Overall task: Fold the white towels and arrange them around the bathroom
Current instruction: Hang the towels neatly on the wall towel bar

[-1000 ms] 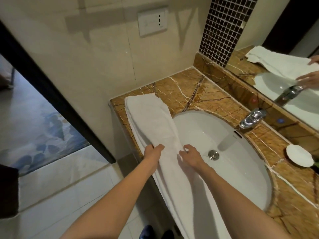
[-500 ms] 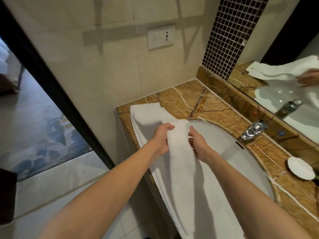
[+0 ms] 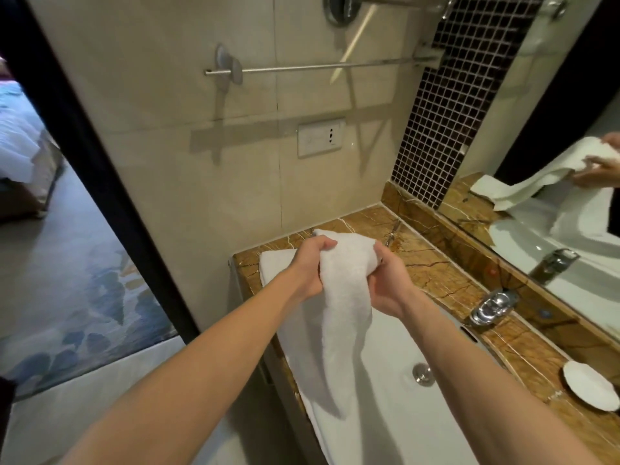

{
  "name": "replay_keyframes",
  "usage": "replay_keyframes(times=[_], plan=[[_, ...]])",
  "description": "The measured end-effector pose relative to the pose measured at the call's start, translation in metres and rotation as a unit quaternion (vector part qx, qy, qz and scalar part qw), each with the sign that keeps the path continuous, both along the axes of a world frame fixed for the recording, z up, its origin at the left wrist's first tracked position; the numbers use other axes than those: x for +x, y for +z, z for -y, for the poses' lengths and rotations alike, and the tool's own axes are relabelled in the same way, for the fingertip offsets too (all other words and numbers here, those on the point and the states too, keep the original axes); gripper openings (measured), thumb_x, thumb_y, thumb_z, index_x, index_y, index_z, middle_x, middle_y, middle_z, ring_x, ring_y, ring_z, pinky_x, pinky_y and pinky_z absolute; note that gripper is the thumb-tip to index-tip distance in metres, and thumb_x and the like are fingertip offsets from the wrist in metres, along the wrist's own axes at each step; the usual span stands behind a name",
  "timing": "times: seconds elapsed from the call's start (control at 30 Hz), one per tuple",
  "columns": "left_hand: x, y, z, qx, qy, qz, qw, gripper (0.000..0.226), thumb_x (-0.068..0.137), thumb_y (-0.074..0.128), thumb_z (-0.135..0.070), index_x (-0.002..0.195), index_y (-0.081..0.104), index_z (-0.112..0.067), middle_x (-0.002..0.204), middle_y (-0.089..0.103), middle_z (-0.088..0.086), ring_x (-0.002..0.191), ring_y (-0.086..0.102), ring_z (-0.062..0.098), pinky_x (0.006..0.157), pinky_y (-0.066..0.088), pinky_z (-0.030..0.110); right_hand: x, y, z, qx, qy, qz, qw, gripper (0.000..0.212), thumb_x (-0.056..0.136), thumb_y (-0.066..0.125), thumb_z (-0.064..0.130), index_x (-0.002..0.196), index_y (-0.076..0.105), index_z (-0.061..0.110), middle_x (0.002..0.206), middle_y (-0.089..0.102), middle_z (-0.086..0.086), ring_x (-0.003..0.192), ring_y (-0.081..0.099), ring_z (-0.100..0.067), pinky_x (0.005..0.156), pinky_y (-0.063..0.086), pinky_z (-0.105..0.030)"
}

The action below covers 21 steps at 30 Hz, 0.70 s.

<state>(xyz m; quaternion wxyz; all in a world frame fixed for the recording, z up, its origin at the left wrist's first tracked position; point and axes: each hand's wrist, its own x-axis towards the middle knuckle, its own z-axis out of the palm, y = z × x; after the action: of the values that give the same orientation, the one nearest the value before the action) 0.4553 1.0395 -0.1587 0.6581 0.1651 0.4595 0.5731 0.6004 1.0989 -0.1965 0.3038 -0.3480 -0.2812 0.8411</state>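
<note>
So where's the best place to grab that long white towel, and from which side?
Grab the towel at its bunched-up fold, one hand on each long edge, coming from the left and right. It is long and floppy, its tail trailing over the sink, so pinching both edges should keep the layers together. The left hand and right hand grip it that way.

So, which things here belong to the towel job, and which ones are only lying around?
Job: white towel, gripped by left hand and right hand; marble counter under it; towel rail, perhaps for hanging.
Lying about: tap, white dish, wall socket, sink drain.
</note>
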Motion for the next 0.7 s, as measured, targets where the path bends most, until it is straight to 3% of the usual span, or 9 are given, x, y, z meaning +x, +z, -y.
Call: replay_keyframes(times=[0.07, 0.2, 0.27, 0.33, 0.43, 0.57, 0.7], plan=[[-0.005, 0.015, -0.005, 0.011, -0.007, -0.009, 1.0, 0.038, 0.085, 0.042, -0.014, 0.113, 0.06, 0.003, 0.105, 0.069, 0.02, 0.097, 0.066, 0.033, 0.09, 0.051, 0.039, -0.005, 0.015, -0.002, -0.012, 0.001, -0.033, 0.999, 0.059, 0.095, 0.04, 0.049, 0.134, 0.052, 0.007, 0.133, 0.056, -0.021, 0.126, 0.051, -0.038, 0.112, 0.031, -0.049], [-0.016, 0.047, -0.012, 0.038, -0.015, -0.022, 0.999, 0.031, 0.083, 0.043, -0.015, 0.098, 0.064, 0.003, 0.09, 0.073, 0.018, 0.081, 0.07, 0.03, 0.075, 0.055, 0.035, -0.017, 0.044, -0.009, -0.009, 0.013, -0.045, 0.999, 0.07, 0.09, 0.043, 0.061, 0.133, 0.055, 0.007, 0.136, 0.054, -0.02, 0.128, 0.049, -0.038, 0.112, 0.031, -0.05], [-0.022, 0.063, -0.015, 0.055, -0.019, -0.031, 0.998, 0.033, 0.082, 0.044, -0.015, 0.101, 0.063, 0.003, 0.095, 0.071, 0.019, 0.087, 0.068, 0.032, 0.083, 0.054, 0.038, -0.021, 0.059, -0.012, -0.005, 0.014, -0.063, 0.998, 0.074, 0.088, 0.044, 0.065, 0.127, 0.061, 0.005, 0.132, 0.057, -0.022, 0.123, 0.053, -0.041, 0.108, 0.035, -0.053], [-0.028, 0.08, -0.016, 0.078, -0.028, -0.037, 0.996, 0.036, 0.081, 0.045, -0.015, 0.106, 0.062, 0.004, 0.102, 0.069, 0.021, 0.094, 0.065, 0.034, 0.091, 0.05, 0.043, -0.024, 0.077, -0.014, 0.0, -0.004, -0.079, 0.997, 0.07, 0.085, 0.05, 0.062, 0.122, 0.065, 0.004, 0.13, 0.058, -0.023, 0.122, 0.053, -0.042, 0.106, 0.036, -0.054], [-0.038, 0.105, -0.019, 0.099, -0.036, -0.043, 0.994, 0.039, 0.08, 0.044, -0.017, 0.109, 0.059, 0.006, 0.104, 0.067, 0.024, 0.096, 0.063, 0.036, 0.095, 0.047, 0.046, -0.031, 0.107, -0.018, 0.026, -0.049, -0.072, 0.996, 0.06, 0.08, 0.063, 0.04, 0.128, 0.058, 0.005, 0.134, 0.055, -0.023, 0.128, 0.048, -0.04, 0.107, 0.034, -0.051], [-0.052, 0.138, -0.021, 0.125, -0.042, -0.056, 0.99, 0.035, 0.082, 0.043, -0.016, 0.104, 0.061, 0.005, 0.094, 0.07, 0.02, 0.087, 0.066, 0.032, 0.078, 0.054, 0.036, -0.039, 0.152, -0.02, 0.101, -0.087, 0.008, 0.991, 0.043, 0.078, 0.067, 0.021, 0.118, 0.06, 0.007, 0.109, 0.07, -0.021, 0.099, 0.067, -0.036, 0.094, 0.048, -0.055], [-0.071, 0.173, -0.02, 0.149, -0.062, -0.082, 0.984, 0.028, 0.087, 0.042, -0.017, 0.094, 0.064, -0.001, 0.081, 0.073, 0.013, 0.072, 0.069, 0.023, 0.065, 0.054, 0.028, -0.044, 0.202, -0.026, 0.178, -0.082, 0.159, 0.968, 0.028, 0.082, 0.068, 0.023, 0.107, 0.066, 0.012, 0.096, 0.074, -0.013, 0.083, 0.071, -0.026, 0.071, 0.057, -0.038]])
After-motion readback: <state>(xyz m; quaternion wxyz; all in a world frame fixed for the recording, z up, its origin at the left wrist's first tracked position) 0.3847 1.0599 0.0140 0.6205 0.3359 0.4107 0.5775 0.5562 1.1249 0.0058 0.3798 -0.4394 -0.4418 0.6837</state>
